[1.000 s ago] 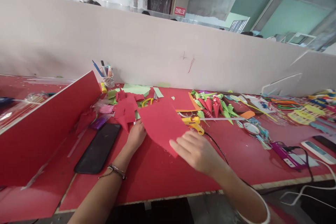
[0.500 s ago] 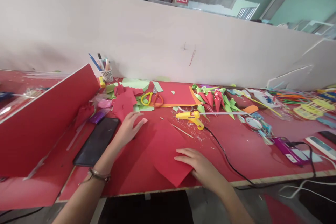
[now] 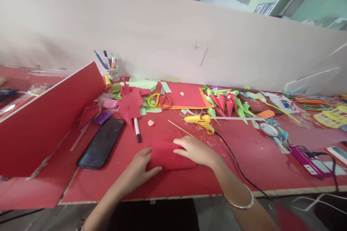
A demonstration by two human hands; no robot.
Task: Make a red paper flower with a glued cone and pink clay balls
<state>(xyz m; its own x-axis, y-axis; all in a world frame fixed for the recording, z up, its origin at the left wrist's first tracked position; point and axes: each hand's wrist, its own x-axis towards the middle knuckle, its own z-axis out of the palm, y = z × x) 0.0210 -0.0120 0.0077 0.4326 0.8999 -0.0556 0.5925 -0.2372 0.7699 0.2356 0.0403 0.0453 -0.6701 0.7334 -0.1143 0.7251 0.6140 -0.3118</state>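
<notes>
A red sheet of paper (image 3: 169, 157) is curled or folded over on the red table in front of me. My left hand (image 3: 139, 168) grips its left side, thumb in front and fingers partly hidden at the edge. From the right, my right hand (image 3: 196, 151) has its bent fingers on the upper part of the same sheet. Beyond the paper lie a thin wooden stick (image 3: 180, 128), a small pink lump (image 3: 151, 123) and a white marker with a black cap (image 3: 137, 130). A yellow glue gun (image 3: 199, 119) with a long glue stick rests behind my right hand.
A black phone (image 3: 101, 144) and an upright red board (image 3: 51, 119) stand to the left. Scissors (image 3: 159, 101), red and green paper pieces (image 3: 131, 103), and rolled paper cones (image 3: 227, 103) lie at the back. The glue gun's cord runs toward a purple power strip (image 3: 309, 160).
My left hand has come back from beside the pink lump to the paper, uncovering the marker. The sheet, which lay flat with a corner toward me, is now turned and bent over.
</notes>
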